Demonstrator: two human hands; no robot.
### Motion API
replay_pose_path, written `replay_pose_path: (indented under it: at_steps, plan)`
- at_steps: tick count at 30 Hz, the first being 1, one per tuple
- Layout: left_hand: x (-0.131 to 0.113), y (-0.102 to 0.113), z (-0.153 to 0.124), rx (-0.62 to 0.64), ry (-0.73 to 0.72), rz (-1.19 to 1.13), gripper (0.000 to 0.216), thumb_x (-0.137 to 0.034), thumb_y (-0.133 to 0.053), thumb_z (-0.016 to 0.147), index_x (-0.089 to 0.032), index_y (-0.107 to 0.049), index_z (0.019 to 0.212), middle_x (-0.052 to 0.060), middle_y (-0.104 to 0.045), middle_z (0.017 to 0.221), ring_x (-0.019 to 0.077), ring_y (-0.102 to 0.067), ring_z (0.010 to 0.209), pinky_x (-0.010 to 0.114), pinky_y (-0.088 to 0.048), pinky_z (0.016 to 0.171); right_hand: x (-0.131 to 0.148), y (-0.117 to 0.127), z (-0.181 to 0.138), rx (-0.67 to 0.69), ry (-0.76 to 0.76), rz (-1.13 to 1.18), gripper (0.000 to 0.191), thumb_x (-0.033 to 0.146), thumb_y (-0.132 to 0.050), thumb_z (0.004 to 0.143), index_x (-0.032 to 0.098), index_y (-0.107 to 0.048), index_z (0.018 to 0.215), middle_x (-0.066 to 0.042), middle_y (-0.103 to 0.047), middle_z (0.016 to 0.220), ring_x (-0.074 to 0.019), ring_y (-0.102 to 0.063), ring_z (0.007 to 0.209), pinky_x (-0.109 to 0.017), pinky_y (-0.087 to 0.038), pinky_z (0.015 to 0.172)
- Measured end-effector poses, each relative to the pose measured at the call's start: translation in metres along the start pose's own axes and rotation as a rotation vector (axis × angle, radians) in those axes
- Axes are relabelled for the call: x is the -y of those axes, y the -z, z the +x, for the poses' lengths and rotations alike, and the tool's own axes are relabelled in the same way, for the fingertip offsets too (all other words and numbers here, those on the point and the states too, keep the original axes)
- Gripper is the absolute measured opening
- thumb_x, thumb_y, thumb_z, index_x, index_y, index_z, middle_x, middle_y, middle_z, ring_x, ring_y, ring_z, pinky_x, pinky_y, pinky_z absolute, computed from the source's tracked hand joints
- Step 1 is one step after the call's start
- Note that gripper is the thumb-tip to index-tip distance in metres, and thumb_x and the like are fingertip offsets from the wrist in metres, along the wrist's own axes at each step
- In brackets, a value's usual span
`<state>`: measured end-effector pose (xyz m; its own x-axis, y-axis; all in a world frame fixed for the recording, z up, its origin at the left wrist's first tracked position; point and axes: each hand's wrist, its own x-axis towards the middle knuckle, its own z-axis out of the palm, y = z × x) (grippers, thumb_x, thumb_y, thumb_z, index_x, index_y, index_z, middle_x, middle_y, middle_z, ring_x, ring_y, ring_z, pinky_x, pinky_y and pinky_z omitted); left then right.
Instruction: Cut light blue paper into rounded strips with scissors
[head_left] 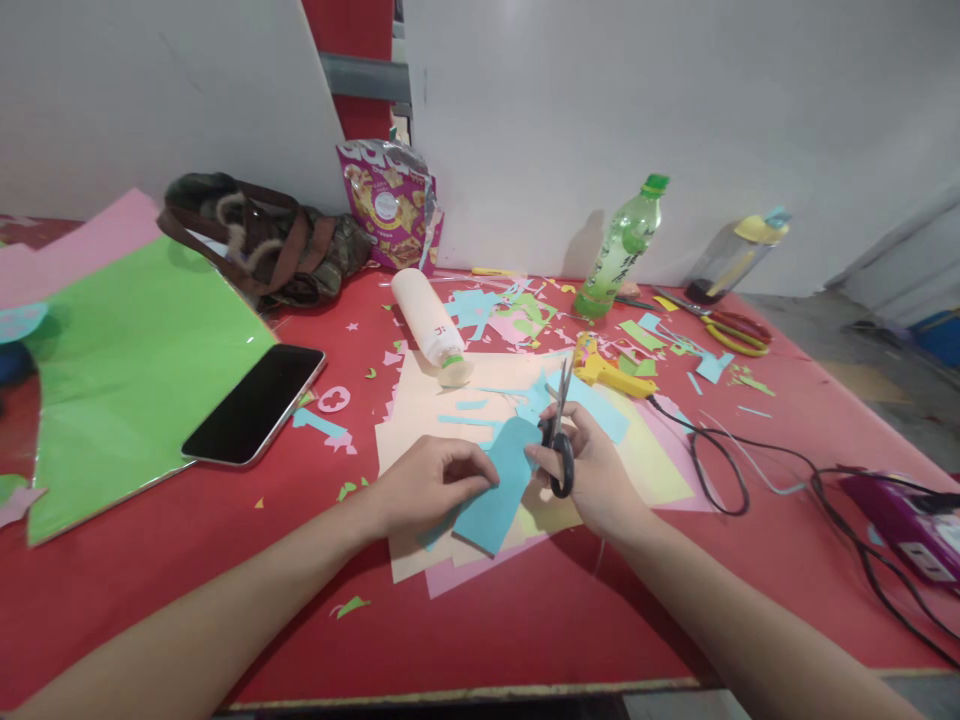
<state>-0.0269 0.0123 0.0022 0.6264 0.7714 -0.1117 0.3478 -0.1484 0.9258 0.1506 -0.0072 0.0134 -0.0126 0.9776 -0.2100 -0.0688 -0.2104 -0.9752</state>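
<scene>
Blue paper piece: the light blue cut-out (495, 490) sits at the middle of the bench, low in the view, lifted slightly over a stack of peach, yellow and pink sheets (420, 415).
Cut advice: turn the paper into the blades rather than swinging the scissors; take short bites so the rounded top edge stays smooth, and keep your pinching fingers clear of the blade line.
Scissors: the black-handled scissors (559, 430) stand nearly upright, tips toward 12 o'clock, blades just apart, at the paper's 3 o'clock edge.
Left hand: your left hand (431, 480) grips the blue piece by its 9 o'clock edge, fingers curled over, thumb beneath as far as the view shows.
Right hand: your right hand (592, 470) is closed through the scissor loops, palm turned inward, wrist low over the bench.
Forearms: both come in from 6 o'clock and meet in a shallow V.
Bench: the red bench (525, 620) is strewn with coloured offcuts.
Around: a white glue bottle (429, 320) lies at 11 o'clock, a yellow glue gun (604, 368) at 1 o'clock with its black cord (720, 460) trailing toward 3, a phone (255, 403) at 9 o'clock on green paper (127, 370), a green drink bottle (622, 250) toward 1 o'clock, farther back.
</scene>
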Motion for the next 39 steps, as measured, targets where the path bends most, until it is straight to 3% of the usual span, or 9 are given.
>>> replay_pose_path:
  at_steps: [7, 13, 20, 26, 30, 35, 39]
  plan:
    - [0.006, 0.011, 0.007, -0.400, 0.097, -0.136, 0.008, -0.023, -0.056, 0.066, -0.015, -0.054, 0.069, 0.000, -0.056, 0.064, 0.0122, -0.054, 0.059, 0.025, -0.046, 0.056, -0.005, 0.006, 0.007, -0.077, 0.093, -0.104, 0.036, 0.032, -0.063, 0.062, 0.023, -0.038, 0.087, 0.007, -0.045, 0.061, -0.0080, -0.048, 0.046, -0.020, -0.040, 0.037]
    - [0.012, 0.023, 0.010, -0.520, 0.160, -0.291, 0.018, -0.027, -0.061, 0.064, -0.016, -0.048, 0.069, -0.003, -0.053, 0.057, 0.0124, -0.056, 0.055, 0.028, -0.050, 0.054, -0.008, 0.010, 0.009, -0.109, 0.168, -0.407, 0.034, 0.031, -0.058, 0.067, 0.023, -0.038, 0.094, 0.004, -0.048, 0.067, -0.0128, -0.051, 0.060, -0.025, -0.042, 0.051]
    - [0.014, 0.025, 0.008, -0.526, 0.157, -0.212, 0.023, -0.028, -0.062, 0.062, -0.018, -0.042, 0.067, -0.005, -0.052, 0.053, 0.0141, -0.059, 0.055, 0.027, -0.048, 0.054, -0.009, 0.014, 0.012, -0.154, 0.210, -0.824, 0.028, 0.020, -0.047, 0.070, 0.020, -0.040, 0.097, -0.002, -0.055, 0.075, -0.0161, -0.054, 0.063, -0.029, -0.042, 0.059]
    - [0.006, 0.021, 0.007, -0.512, 0.176, -0.284, 0.026, -0.026, -0.063, 0.062, -0.018, -0.038, 0.063, -0.007, -0.047, 0.050, 0.0108, -0.056, 0.053, 0.026, -0.048, 0.055, -0.017, 0.021, 0.017, -0.197, 0.318, -1.139, 0.031, 0.015, -0.044, 0.069, 0.017, -0.046, 0.100, -0.011, -0.058, 0.097, -0.0255, -0.051, 0.091, -0.037, -0.040, 0.075]
    - [0.005, 0.017, 0.007, -0.508, 0.159, -0.301, 0.027, -0.023, -0.063, 0.061, -0.018, -0.036, 0.061, -0.008, -0.044, 0.051, 0.0066, -0.050, 0.050, 0.021, -0.045, 0.053, -0.017, 0.022, 0.018, -0.183, 0.365, -1.248, 0.020, 0.016, -0.044, 0.071, 0.017, -0.053, 0.090, -0.011, -0.060, 0.090, -0.0266, -0.050, 0.088, -0.038, -0.039, 0.075]
    - [0.005, 0.013, 0.006, -0.448, 0.155, -0.231, 0.030, -0.022, -0.065, 0.059, -0.018, -0.035, 0.060, -0.008, -0.042, 0.050, 0.0054, -0.043, 0.047, 0.018, -0.038, 0.047, -0.013, 0.017, 0.014, -0.156, 0.467, -1.109, 0.014, 0.023, -0.046, 0.075, 0.017, -0.056, 0.084, -0.011, -0.061, 0.089, -0.0263, -0.051, 0.091, -0.040, -0.039, 0.077]
    - [0.001, 0.007, 0.004, -0.363, 0.159, -0.217, 0.032, -0.023, -0.066, 0.058, -0.018, -0.034, 0.061, -0.009, -0.039, 0.049, 0.0052, -0.039, 0.046, 0.017, -0.035, 0.045, -0.008, 0.009, 0.007, 0.035, 0.284, -0.745, 0.019, 0.031, -0.049, 0.076, 0.019, -0.053, 0.090, -0.007, -0.062, 0.089, -0.0200, -0.058, 0.080, -0.033, -0.044, 0.068]
